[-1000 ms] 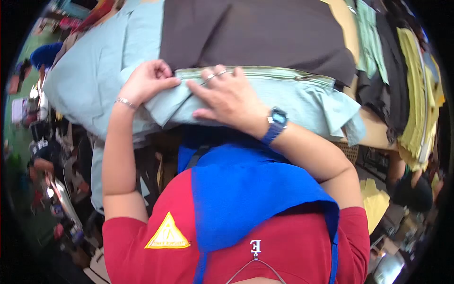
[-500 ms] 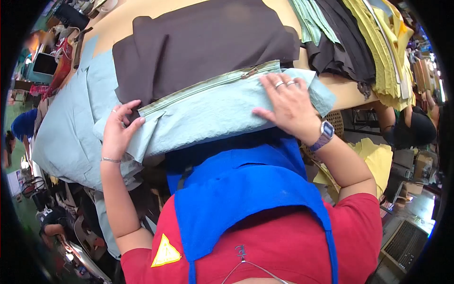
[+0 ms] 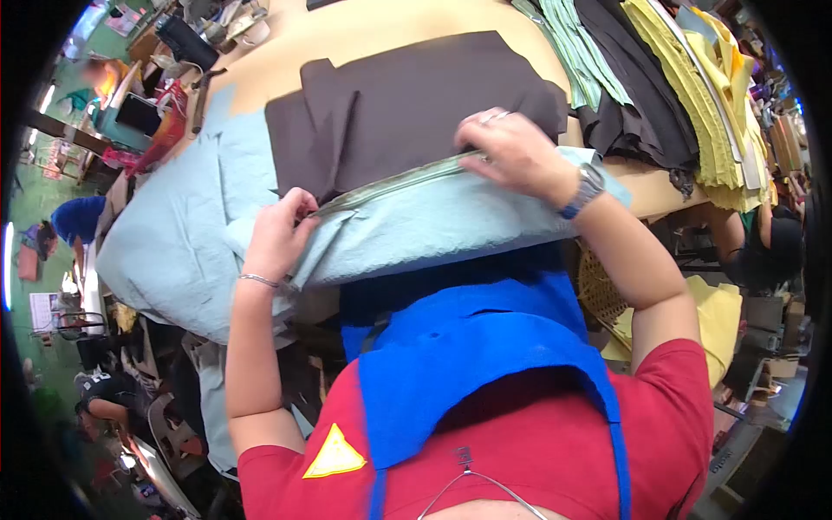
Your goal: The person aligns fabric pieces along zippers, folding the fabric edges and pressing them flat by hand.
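A light blue-green fabric piece [image 3: 433, 217] lies along the table's near edge, with a green zipper [image 3: 390, 185] running along its upper side. Dark brown fabric [image 3: 416, 104] lies flat just beyond the zipper. At the zipper's left end, my left hand [image 3: 282, 230] is closed, thumb and fingers pinching the blue-green fabric beside some folds. My right hand [image 3: 524, 160] is curled over the zipper's right part, thumb and fingertips closed where the slider sat. The slider itself is hidden by the fingers.
Green zipper strips [image 3: 585, 52], black fabric [image 3: 637, 87] and yellow fabric pieces [image 3: 693, 104] hang at the table's right side. More yellow fabric [image 3: 715, 321] lies at lower right. Tools and a dark cylinder [image 3: 186, 42] stand at the upper left. Other people work on both sides.
My right hand has gone from lying flat on the blue-green fabric to closing at the zipper. My left hand has tightened its pinch at the zipper's left end. The view has shifted slightly.
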`<state>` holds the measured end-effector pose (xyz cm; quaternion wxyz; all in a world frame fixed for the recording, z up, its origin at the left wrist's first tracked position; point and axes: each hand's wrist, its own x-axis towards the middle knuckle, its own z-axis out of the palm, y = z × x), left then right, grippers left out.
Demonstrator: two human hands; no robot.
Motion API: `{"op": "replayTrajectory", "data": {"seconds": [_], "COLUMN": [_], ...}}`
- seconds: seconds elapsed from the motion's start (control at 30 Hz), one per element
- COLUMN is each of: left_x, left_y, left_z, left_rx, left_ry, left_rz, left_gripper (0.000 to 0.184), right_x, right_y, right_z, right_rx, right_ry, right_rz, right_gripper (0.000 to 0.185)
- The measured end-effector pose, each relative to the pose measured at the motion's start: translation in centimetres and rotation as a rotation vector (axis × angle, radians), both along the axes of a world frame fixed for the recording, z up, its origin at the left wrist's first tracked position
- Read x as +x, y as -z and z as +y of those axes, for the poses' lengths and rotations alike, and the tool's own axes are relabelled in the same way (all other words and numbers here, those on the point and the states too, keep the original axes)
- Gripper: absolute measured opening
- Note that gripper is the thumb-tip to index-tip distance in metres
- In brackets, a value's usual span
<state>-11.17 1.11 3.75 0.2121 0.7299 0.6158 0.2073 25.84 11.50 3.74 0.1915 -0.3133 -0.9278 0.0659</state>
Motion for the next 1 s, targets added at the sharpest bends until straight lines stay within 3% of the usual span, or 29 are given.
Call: {"op": "replayTrajectory", "data": {"seconds": [0.13,0.27,0.37,0.5,0.63,0.7,0.77,0.8,0.93,1.0], "left_x": [-0.5,-1.4,0.3,4.8,9.3,12.3,14.0,14.5,14.8,14.1], "left_y": [-2.3,-4.1,-5.3,-5.8,-3.5,-3.6,-3.7,-3.7,-6.3,-7.2], "left_z": [2.0,6.3,9.8,11.2,8.7,7.1,6.7,6.8,7.1,7.9], "left_rx": [0.133,0.499,0.737,0.926,0.716,0.569,0.639,0.608,0.587,0.583], "left_ry": [0.092,0.089,-0.003,-0.039,-0.024,-0.121,-0.104,-0.113,-0.169,-0.129], "left_rz": [0.214,0.442,0.419,0.196,-0.206,-0.383,-0.473,-0.474,-0.494,-0.520], "left_gripper": [0.012,0.010,0.014,0.027,0.044,0.062,0.080,0.093,0.098,0.084], "right_x": [-4.3,-6.9,-8.0,-8.8,-7.9,-8.6,-8.6,-8.2,-8.1,-8.3], "right_y": [0.9,-2.6,-2.0,-4.0,-6.0,-6.4,-7.9,-9.7,-14.5,-14.7], "right_z": [0.7,1.3,2.9,4.9,7.2,8.3,8.5,7.7,6.9,7.9], "right_rx": [-0.211,-0.689,-0.162,0.218,0.368,0.257,0.168,0.074,0.276,0.478], "right_ry": [-0.234,-0.288,-0.527,-0.511,-0.590,-0.669,-0.653,-0.609,-0.287,-0.334], "right_rz": [-0.015,-0.074,-0.006,-0.324,0.024,0.295,0.263,0.229,0.039,0.097], "right_gripper": [0.016,0.029,0.029,0.011,0.001,0.021,0.034,0.031,0.022,0.025]}}
